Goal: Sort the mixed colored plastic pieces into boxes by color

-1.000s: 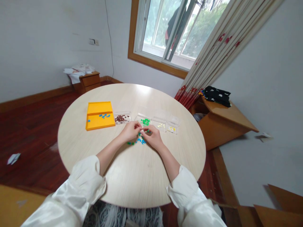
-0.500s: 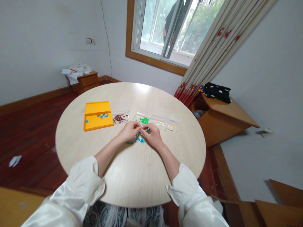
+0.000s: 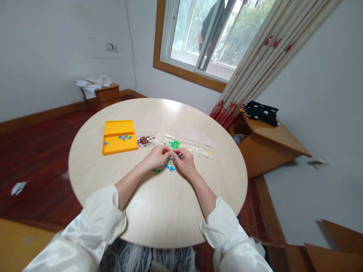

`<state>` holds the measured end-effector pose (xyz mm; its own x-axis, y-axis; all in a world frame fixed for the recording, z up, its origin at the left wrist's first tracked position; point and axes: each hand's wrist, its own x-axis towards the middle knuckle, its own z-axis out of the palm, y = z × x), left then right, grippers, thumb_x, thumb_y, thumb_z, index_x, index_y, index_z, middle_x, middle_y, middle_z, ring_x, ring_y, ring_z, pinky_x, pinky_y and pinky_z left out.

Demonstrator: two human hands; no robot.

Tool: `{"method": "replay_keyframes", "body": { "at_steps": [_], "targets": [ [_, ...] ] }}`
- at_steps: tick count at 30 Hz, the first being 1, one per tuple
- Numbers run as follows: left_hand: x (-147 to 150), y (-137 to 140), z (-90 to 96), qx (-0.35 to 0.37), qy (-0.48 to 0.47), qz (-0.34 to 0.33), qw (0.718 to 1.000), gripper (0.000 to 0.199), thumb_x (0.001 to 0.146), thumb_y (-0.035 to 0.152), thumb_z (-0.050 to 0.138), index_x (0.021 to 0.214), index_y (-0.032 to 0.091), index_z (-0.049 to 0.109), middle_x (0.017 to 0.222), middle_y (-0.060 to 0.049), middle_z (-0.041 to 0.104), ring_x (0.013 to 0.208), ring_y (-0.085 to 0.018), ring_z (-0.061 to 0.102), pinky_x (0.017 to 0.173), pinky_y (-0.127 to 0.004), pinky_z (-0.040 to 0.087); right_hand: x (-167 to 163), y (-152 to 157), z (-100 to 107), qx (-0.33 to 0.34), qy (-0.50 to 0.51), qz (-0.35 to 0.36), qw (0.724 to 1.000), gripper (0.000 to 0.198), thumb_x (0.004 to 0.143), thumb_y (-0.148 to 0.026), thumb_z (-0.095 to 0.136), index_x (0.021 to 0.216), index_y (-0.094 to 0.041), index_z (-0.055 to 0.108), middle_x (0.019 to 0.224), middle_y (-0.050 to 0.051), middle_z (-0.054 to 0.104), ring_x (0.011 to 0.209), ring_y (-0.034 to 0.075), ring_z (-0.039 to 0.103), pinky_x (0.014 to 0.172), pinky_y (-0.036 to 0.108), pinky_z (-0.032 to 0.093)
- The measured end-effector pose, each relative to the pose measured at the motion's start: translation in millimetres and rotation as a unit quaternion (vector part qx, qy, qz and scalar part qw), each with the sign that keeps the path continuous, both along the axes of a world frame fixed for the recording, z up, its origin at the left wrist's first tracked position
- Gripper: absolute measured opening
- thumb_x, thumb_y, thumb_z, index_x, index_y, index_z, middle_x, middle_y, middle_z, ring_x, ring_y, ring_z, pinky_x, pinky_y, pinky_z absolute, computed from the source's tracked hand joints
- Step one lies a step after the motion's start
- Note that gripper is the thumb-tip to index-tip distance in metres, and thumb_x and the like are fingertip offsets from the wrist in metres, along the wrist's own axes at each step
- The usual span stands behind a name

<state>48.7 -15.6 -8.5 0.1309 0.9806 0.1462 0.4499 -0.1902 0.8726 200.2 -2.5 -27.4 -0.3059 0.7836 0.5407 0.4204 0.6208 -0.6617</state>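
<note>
Over the middle of the round table, my left hand [image 3: 157,156] and my right hand [image 3: 185,162] meet fingertip to fingertip. Both are closed in a pinch around something small and pale that I cannot make out. Loose blue pieces [image 3: 170,167] lie on the table under and between the hands, and a few green pieces [image 3: 156,170] sit by the left wrist. Just beyond the fingers is a clear tray holding green pieces [image 3: 174,144]. To its left, another clear tray holds brown pieces [image 3: 145,140].
An open yellow case [image 3: 118,148] with several blue pieces stands at the left of the round table [image 3: 170,211]. Clear trays with pale pieces [image 3: 194,149] and yellow pieces [image 3: 207,153] are at the right. A wooden cabinet [image 3: 269,151] stands beyond the table's right edge.
The view has shifted slightly, so the table and trays appear a little further right. My hands stay together in the same pinch, with only slight finger movement.
</note>
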Motion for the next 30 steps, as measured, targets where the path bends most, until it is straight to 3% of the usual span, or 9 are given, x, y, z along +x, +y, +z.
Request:
{"method": "replay_keyframes", "body": {
  "at_steps": [5, 9, 15, 30],
  "targets": [
    [1.1, -1.8, -1.6, 0.002, 0.036, -0.021, 0.999, 0.019, 0.077, 0.022, 0.049, 0.073, 0.013, 0.064, 0.065, -0.002, 0.063, 0.061, -0.013, 0.054, 0.058, -0.023, 0.041, 2.2, 2.6, 3.6, 0.025, 0.0, -0.028, 0.999, 0.013, 0.08, -0.028, 0.052, 0.073, -0.02, 0.06, 0.073, 0.003, 0.062, 0.073, 0.017, 0.055, 0.07, 0.031, 0.043],
    [1.2, -6.6, -0.7, 0.022, 0.121, -0.014, 0.992, 0.019, 0.078, 0.019, 0.048, 0.073, 0.013, 0.065, 0.067, -0.004, 0.064, 0.063, -0.015, 0.056, 0.061, -0.025, 0.041, 16.1, 14.3, 7.6, 0.065, 0.013, -0.125, 0.99, 0.013, 0.08, -0.026, 0.05, 0.071, -0.02, 0.058, 0.074, 0.003, 0.061, 0.076, 0.018, 0.053, 0.075, 0.033, 0.04],
    [0.5, -11.5, 2.3, 0.03, 0.204, -0.039, 0.978, 0.02, 0.079, 0.016, 0.046, 0.075, 0.014, 0.065, 0.072, -0.006, 0.067, 0.068, -0.017, 0.058, 0.065, -0.026, 0.041, 42.0, 31.9, 2.4, 0.055, -0.039, -0.241, 0.968, 0.013, 0.078, -0.023, 0.05, 0.076, -0.018, 0.061, 0.08, 0.006, 0.063, 0.081, 0.021, 0.052, 0.079, 0.035, 0.034],
    [-0.7, -9.0, -1.6, 0.026, 0.23, -0.064, 0.971, 0.021, 0.079, 0.018, 0.047, 0.08, 0.013, 0.067, 0.081, -0.009, 0.069, 0.076, -0.019, 0.061, 0.072, -0.028, 0.043, 46.0, 33.9, -7.4, 0.015, -0.127, -0.287, 0.949, 0.015, 0.079, -0.024, 0.049, 0.075, -0.017, 0.062, 0.08, 0.006, 0.065, 0.081, 0.021, 0.052, 0.076, 0.033, 0.028]
  ]
}}
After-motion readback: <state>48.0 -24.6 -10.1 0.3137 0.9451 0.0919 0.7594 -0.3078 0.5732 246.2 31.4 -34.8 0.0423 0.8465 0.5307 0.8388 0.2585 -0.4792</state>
